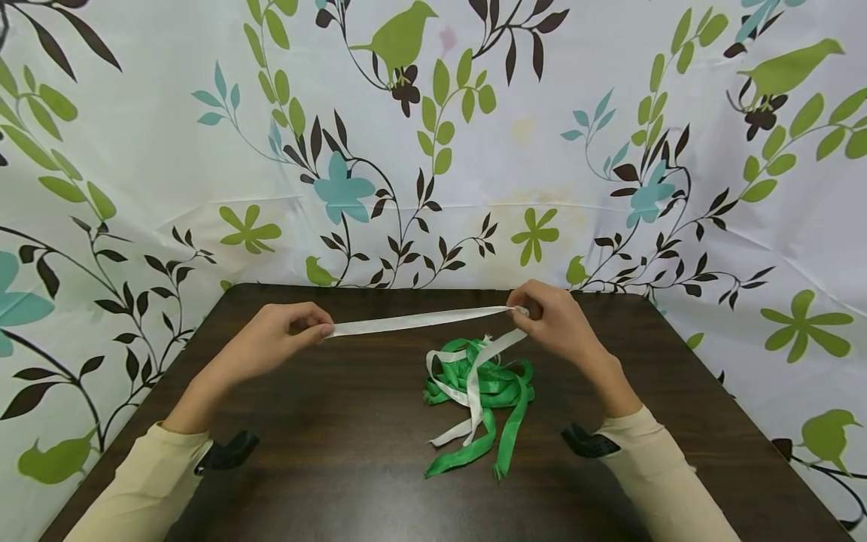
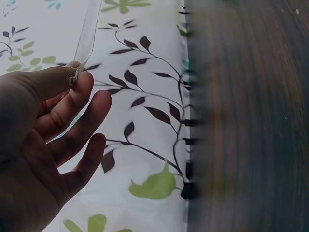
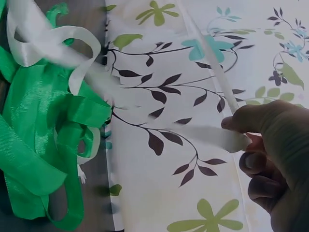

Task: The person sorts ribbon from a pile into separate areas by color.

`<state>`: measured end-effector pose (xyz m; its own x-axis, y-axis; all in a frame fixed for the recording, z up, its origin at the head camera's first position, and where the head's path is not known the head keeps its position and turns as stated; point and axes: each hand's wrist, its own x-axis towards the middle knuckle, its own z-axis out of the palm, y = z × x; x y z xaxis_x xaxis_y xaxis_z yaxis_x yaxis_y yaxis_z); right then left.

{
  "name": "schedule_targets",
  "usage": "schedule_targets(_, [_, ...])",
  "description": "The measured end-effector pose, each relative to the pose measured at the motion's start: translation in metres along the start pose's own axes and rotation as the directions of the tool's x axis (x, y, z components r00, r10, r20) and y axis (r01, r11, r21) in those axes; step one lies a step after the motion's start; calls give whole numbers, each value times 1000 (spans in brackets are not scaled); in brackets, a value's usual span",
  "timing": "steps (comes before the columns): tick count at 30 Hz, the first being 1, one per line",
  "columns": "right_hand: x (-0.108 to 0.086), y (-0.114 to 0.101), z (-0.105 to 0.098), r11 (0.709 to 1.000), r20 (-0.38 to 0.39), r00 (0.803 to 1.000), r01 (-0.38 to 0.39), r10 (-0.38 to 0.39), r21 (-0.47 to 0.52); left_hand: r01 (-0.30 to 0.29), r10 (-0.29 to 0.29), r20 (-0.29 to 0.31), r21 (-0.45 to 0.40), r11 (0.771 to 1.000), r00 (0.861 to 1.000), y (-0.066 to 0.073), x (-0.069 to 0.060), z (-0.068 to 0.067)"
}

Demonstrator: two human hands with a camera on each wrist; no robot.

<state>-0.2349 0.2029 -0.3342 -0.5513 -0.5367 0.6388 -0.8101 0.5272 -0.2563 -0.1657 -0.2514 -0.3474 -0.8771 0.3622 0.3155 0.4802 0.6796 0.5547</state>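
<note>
A white ribbon (image 1: 420, 320) is stretched between the two hands above the dark table. Its left end is pinched between thumb and index finger of the left hand (image 1: 281, 339), the other fingers loosely bent in the left wrist view (image 2: 63, 116). The right hand (image 1: 558, 324) pinches the ribbon further along; from there a white length slants down to a pile. That pile of green ribbon (image 1: 497, 388), with white strands tangled in it, lies below and left of the right hand. The right wrist view shows the green ribbon (image 3: 43, 130) large at left, the right hand (image 3: 275, 154) at right.
The dark brown table (image 1: 325, 452) reaches back to a white cloth (image 1: 474, 150) printed with green birds, leaves and blue flowers. Black wrist devices (image 1: 230, 452) sit at both sleeve cuffs, low over the tabletop.
</note>
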Motion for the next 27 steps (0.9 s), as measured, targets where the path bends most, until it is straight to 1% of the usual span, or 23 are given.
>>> schedule_targets(3, [-1,3,-3,997,31,999,-34,32,65,15,-15,-3,-1,1000,1000,-8,-1,0])
schedule_targets(7, [-4,6,-5,987,84,991,-118,109,107,30,-30,-17,12,999,999,-18,-3,-1])
schedule_targets(12, [-4,6,-10,975,103,976,-201,191,94,49,-48,-33,25,998,998,-26,-4,-3])
schedule_targets(17, [-3,6,-15,969,116,968,-233,223,80,61,-60,-44,18,998,997,-32,-4,-5])
schedule_targets(20, [-4,8,-17,967,125,963,-248,238,67,80,-80,-31,-11,997,996,-35,-4,-5])
schedule_targets(24, [-7,13,-19,955,128,950,-293,285,48,113,-113,-5,-64,992,994,-42,-4,-5])
schedule_targets(27, [-9,17,-21,947,124,942,-318,311,39,139,-140,-2,-94,986,990,-47,-5,-6])
